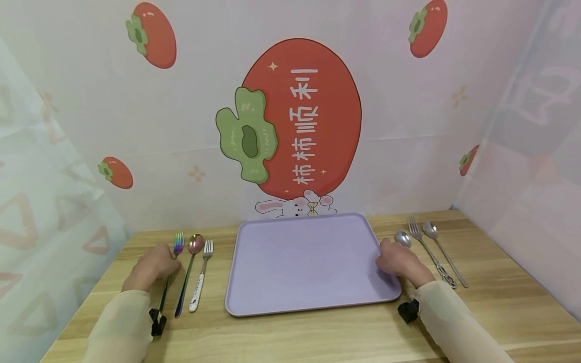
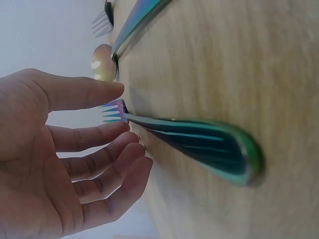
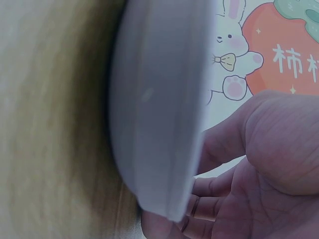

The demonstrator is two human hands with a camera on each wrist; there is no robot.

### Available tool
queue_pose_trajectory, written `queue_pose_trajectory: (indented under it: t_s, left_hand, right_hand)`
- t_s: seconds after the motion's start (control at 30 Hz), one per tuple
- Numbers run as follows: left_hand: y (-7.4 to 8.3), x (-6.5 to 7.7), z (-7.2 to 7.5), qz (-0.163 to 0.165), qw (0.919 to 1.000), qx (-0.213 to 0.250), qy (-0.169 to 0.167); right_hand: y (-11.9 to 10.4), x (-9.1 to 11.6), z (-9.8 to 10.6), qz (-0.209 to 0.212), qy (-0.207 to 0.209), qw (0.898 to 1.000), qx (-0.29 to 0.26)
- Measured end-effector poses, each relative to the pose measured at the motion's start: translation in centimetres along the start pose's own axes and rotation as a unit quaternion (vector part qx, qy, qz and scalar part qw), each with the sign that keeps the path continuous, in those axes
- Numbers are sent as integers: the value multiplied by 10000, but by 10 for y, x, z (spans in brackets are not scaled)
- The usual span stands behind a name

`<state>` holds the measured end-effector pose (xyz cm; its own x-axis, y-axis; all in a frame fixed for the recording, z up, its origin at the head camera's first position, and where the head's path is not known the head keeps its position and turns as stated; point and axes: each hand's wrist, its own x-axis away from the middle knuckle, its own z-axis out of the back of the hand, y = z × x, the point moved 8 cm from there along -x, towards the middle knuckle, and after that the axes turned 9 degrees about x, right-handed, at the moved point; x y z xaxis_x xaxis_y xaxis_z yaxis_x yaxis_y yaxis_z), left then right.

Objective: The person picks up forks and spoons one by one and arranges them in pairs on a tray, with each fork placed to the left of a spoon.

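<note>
My left hand is at a rainbow-coloured metal fork on the left of the table. In the left wrist view, the thumb and loosely bent fingers are spread apart, with the fork's neck showing in the gap between them. Beside this fork lie a rainbow-coloured spoon and a fork with a white patterned handle. At the right edge of a lilac rectangular tray, my right hand grips the rim. The thumb lies over the rim in the right wrist view, the other fingers partly hidden behind it.
Right of the tray lie a silver spoon partly hidden by the right hand, a silver fork with an ornate handle, and another silver spoon. A persimmon-printed backdrop stands behind the wooden table.
</note>
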<state>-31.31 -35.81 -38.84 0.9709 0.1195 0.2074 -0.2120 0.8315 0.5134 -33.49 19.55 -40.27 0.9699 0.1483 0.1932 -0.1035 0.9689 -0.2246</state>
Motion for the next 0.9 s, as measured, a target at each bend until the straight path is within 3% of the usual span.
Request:
queue_pose_trajectory:
  t_s: [0.9]
  left_hand:
    - [6, -3, 0, 117, 9999, -60, 15]
  right_hand:
    - [-1, 1, 1, 52, 52, 9999, -92]
